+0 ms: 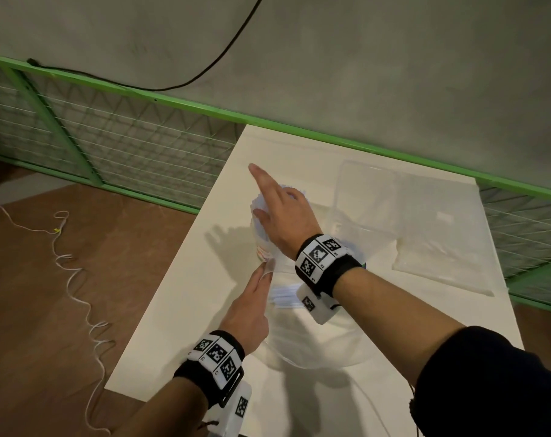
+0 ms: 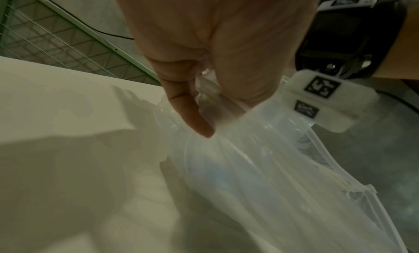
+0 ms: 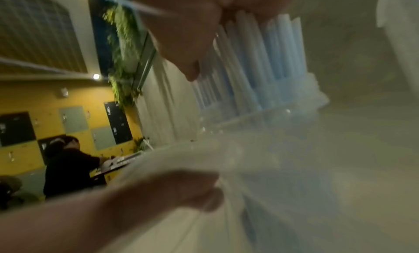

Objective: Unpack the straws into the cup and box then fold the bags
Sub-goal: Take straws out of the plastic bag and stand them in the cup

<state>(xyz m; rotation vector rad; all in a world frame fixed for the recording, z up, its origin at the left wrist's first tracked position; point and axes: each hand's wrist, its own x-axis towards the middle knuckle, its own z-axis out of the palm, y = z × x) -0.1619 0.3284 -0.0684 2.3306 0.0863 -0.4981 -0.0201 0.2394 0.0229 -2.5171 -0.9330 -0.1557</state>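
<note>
The right hand [image 1: 285, 216] is gripping a bundle of pale blue straws [image 3: 260, 63] upright in the cup [image 1: 263, 247], index finger pointing out straight. The left hand [image 1: 252, 310] is pinching the clear bag's [image 2: 260, 167] edge just beside the cup, on the white counter [image 1: 179, 310]; a clear box [image 1: 367, 197] is standing behind.

Cup [image 1: 263, 244] half hidden behind hand [image 1: 287, 216]

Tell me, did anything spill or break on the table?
Nothing stands out. The right hand holds a bundle of pale blue straws upright over the clear plastic cup, while the left hand pinches the clear plastic bag. A second clear bag lies flat on the white table.
</note>
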